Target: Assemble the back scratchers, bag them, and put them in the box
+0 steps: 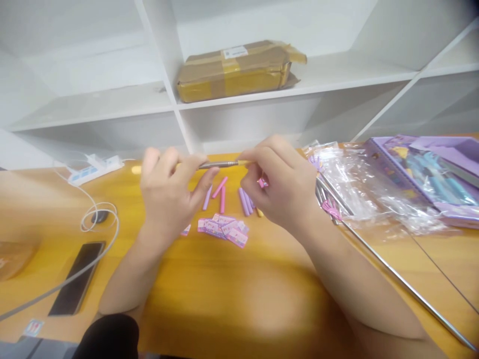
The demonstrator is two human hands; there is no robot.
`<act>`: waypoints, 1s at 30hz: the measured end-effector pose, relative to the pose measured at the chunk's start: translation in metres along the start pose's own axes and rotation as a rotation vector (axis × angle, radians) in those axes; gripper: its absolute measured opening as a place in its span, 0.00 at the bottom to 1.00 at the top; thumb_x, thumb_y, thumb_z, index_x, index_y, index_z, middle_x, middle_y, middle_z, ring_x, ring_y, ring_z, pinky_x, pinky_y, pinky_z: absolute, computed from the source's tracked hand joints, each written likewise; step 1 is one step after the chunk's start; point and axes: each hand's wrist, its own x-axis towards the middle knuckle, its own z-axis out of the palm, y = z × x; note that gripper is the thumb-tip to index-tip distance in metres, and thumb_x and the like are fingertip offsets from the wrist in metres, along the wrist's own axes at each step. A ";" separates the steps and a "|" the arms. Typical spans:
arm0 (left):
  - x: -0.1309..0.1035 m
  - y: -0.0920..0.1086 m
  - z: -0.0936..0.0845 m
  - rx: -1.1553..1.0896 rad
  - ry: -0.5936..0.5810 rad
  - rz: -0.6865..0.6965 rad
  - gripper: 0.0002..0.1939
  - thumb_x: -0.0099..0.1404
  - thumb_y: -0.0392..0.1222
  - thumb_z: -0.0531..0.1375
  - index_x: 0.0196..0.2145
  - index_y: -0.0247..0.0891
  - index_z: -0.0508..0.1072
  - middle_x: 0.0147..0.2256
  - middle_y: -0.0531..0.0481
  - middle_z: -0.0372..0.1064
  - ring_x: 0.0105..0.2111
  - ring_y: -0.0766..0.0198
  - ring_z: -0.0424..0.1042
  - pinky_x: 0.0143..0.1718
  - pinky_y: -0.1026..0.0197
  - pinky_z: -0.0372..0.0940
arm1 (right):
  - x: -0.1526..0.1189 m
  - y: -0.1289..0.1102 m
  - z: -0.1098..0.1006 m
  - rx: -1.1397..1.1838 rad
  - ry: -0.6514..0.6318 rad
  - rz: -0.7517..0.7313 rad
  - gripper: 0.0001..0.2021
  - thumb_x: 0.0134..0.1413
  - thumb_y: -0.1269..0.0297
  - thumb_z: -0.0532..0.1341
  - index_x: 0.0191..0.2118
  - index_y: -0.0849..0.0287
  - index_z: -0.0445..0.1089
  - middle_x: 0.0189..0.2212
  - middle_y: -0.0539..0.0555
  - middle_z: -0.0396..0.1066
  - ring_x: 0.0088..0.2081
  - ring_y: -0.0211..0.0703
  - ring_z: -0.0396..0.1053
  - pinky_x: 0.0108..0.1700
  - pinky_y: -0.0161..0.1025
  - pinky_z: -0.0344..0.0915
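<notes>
My left hand (170,192) and my right hand (280,182) are raised over the wooden table, both with fingers closed on a thin metal rod (220,164). The rod lies level between them, with a yellow part near my right fingertips. Something small and pink shows by my right fingers. Beneath the hands are pink sticks (222,199), purple sticks (245,202) and a loose pile of small printed pink and purple cards (224,229).
At right lie clear plastic bags (352,174), metal rods with a pink hand-shaped end (332,209), and a purple box (456,204). A phone (77,279), cable, dark mouse (100,216) and power strip (95,169) are at left. A taped carton (235,72) sits on the shelf.
</notes>
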 end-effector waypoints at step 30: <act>0.008 -0.034 -0.019 0.120 0.098 0.081 0.12 0.75 0.56 0.60 0.44 0.51 0.80 0.32 0.48 0.71 0.34 0.56 0.66 0.42 0.47 0.58 | 0.015 0.020 -0.031 -0.157 0.079 -0.080 0.20 0.58 0.84 0.54 0.47 0.56 0.73 0.38 0.52 0.76 0.38 0.36 0.73 0.38 0.35 0.66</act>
